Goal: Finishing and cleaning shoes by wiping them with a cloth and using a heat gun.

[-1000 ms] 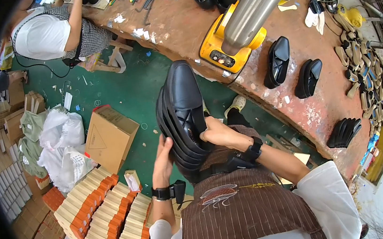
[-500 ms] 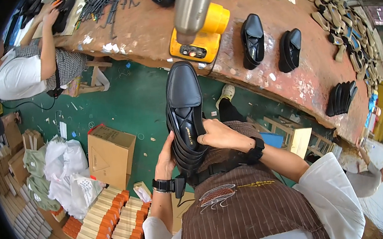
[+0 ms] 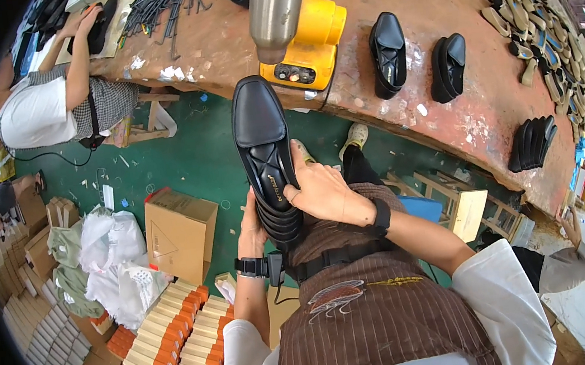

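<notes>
In front of my apron I hold a black shoe [image 3: 260, 118] upright on its heel end, toe pointing away, on top of what looks like a nested stack of similar shoes. My left hand [image 3: 250, 223] wraps the stack's left side near the heels. From the right, my right hand [image 3: 326, 189] grips the shoe's side edge, its thumb by the insole with gold lettering. Just beyond the toe stands a yellow hot-air machine [image 3: 307, 58] with a metal nozzle [image 3: 276, 11] on the bench. The undersides of the held shoes are hidden.
On the reddish bench [image 3: 365, 120] sit two black shoe stacks [image 3: 388, 56] and another stack [image 3: 532, 144] farther right. Beige shoes [image 3: 543, 38] pile up behind. Left on the green floor are a cardboard box [image 3: 181, 231], white bags [image 3: 113, 253] and stacked shoeboxes [image 3: 173, 340]. A seated co-worker [image 3: 35, 111] works at left.
The held shoe and both hands have shifted a little left and up in the view. My right hand has slid along the shoe's side, fingers reaching farther up. Both hands keep their hold.
</notes>
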A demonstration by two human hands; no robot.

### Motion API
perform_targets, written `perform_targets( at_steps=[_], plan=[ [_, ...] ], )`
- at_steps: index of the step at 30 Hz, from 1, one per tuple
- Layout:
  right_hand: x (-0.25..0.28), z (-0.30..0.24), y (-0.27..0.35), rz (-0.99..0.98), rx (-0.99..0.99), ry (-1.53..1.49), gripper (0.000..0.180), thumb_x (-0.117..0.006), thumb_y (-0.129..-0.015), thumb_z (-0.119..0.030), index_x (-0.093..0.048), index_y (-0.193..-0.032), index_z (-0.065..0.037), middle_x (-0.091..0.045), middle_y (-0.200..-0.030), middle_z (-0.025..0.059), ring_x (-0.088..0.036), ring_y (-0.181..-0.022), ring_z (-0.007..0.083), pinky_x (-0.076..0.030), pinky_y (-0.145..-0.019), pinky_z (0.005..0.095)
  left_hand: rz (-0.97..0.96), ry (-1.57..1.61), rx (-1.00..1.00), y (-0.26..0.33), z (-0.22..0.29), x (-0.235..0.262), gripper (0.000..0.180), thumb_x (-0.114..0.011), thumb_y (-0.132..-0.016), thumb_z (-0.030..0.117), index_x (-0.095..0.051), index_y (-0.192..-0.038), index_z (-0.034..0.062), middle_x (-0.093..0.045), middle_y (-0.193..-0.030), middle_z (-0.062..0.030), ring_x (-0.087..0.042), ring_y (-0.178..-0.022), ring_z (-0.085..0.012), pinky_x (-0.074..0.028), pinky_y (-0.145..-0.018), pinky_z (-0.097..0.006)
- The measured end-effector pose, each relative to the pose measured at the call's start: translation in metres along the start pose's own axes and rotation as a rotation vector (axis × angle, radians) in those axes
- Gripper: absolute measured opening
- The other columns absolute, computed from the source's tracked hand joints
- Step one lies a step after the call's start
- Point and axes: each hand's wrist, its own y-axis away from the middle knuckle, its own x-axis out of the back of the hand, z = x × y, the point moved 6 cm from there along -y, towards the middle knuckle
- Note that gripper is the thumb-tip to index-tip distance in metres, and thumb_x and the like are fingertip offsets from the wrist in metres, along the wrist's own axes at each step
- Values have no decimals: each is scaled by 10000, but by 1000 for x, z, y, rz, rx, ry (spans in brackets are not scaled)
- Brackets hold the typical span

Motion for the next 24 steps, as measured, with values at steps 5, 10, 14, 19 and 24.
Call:
perform_targets(
  at_steps=[5, 10, 14, 19, 24],
  plan=[
    [-6, 10, -2, 231, 183, -187, 220, -563, -731, -9, -498, -932, 55, -558, -869, 295, -520, -769, 497, -450, -685, 459, 114, -88, -51, 6, -2, 27, 543, -471, -908, 434, -451, -1257, 18, -565, -1180, -154, -593, -1021, -262, -502, -883, -377],
    [-26, 55, 10, -237, -174, -1263, 439, -473, -826, 29, -369, -1248, -30, -528, -1149, 126, -580, -949, 175, -515, -664, 316, 143, 8, -33, 13, -8, 35, 536, -505, -893, 434, -456, -1261, 48, -555, -1192, -147, -579, -1042, -256, -501, -885, -380],
    [12, 95, 28, -50, -204, -1488, 464, -419, -792, 84, -394, -1239, -39, -523, -1151, 118, -553, -1010, 196, -507, -808, 386, 104, 109, -40, -2, -10, 43, 557, -541, -871, 446, -458, -1263, 59, -554, -1196, -132, -581, -1031, -248, -507, -876, -384],
    [38, 162, 55, 249, -270, -1575, 496, -359, -796, 107, -371, -1267, -49, -517, -1179, 140, -548, -1077, 280, -485, -874, 492, 29, -8, -72, -25, -9, 3, 579, -585, -850, 430, -452, -1249, 31, -560, -1173, -135, -587, -1014, -234, -508, -877, -378],
    [52, 179, 80, 390, -295, -1555, 434, -345, -824, 112, -382, -1232, -31, -525, -1150, 145, -569, -1036, 285, -508, -860, 478, -34, -43, -30, -37, -12, -25, 577, -604, -843, 412, -452, -1238, 21, -554, -1172, -151, -586, -1015, -241, -499, -892, -363]
  ],
)
